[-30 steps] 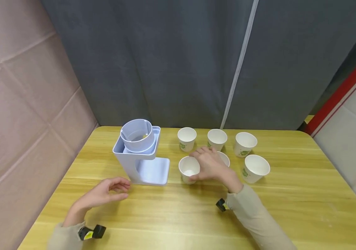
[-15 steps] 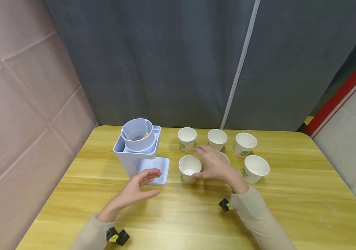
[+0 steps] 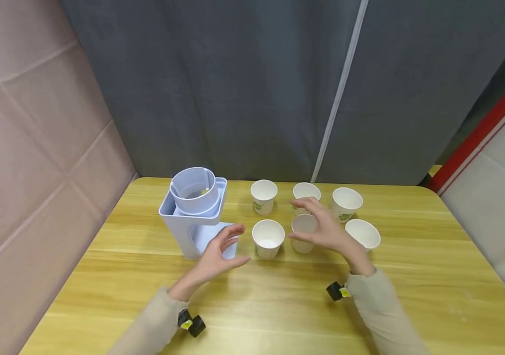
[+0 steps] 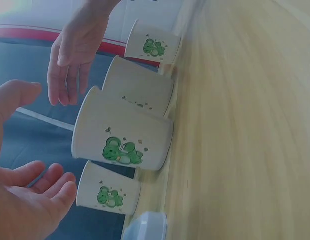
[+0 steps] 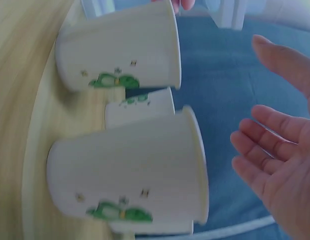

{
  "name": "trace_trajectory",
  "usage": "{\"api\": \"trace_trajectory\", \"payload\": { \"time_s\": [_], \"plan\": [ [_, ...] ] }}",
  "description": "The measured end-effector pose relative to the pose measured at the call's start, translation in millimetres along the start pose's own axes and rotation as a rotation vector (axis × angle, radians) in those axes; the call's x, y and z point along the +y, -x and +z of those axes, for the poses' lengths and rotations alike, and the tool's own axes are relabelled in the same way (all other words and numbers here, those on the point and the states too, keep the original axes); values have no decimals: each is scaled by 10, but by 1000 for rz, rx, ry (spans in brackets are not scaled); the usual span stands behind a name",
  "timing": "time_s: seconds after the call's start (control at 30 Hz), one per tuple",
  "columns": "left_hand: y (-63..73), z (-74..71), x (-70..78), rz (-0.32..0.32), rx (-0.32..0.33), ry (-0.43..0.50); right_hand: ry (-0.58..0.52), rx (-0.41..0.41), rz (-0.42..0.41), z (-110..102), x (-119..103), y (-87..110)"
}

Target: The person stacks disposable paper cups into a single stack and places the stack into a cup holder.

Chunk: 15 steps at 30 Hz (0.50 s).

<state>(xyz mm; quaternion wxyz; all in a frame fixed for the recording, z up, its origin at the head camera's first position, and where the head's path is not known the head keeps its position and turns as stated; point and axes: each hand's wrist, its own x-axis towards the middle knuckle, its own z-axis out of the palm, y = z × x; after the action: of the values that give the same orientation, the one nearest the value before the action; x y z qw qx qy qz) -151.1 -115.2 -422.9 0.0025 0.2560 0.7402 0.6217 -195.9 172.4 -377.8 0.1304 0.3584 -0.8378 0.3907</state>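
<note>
Several white paper cups stand upright in two rows. My left hand point(image 3: 217, 254) is held with fingers and thumb spread, left of the front-left paper cup point(image 3: 268, 241) and before the light blue stand. It does not touch the cup. My right hand point(image 3: 325, 229) hovers by the front-middle paper cup point(image 3: 303, 236), thumb and fingers apart, holding nothing. In the left wrist view a green printed animal shows on the nearest cup point(image 4: 125, 132), beyond the fingers. The right wrist view has a large cup point(image 5: 127, 170) beside my open palm, with a gap between.
The light blue plastic stand point(image 3: 181, 229) bears a round hopper point(image 3: 194, 190) with something yellowish inside. Three cups form the back row: left point(image 3: 263, 197), middle point(image 3: 306, 191) and right point(image 3: 347, 204). Another cup point(image 3: 364, 234) stands front right. A grey curtain point(image 3: 243, 98) hangs behind the table.
My left hand has moved right, from beside the stand toward the front-left cup. My right hand has drawn back rightward from that cup, uncovering more of the front-middle one.
</note>
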Motion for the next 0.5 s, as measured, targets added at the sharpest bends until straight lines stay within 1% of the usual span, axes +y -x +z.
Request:
{"api": "trace_trajectory", "payload": {
  "time_s": [0.1, 0.3, 0.5],
  "plan": [
    [-74, 64, -22, -15, 17, -7, 16, 29, 35, -60, 34, 70],
    [-211, 185, -57, -24, 39, -36, 77, 39, 65, -95, 91, 169],
    [-297, 267, -105, -26, 66, -16, 91, 44, 110, -87, 131, 234]
  ]
}}
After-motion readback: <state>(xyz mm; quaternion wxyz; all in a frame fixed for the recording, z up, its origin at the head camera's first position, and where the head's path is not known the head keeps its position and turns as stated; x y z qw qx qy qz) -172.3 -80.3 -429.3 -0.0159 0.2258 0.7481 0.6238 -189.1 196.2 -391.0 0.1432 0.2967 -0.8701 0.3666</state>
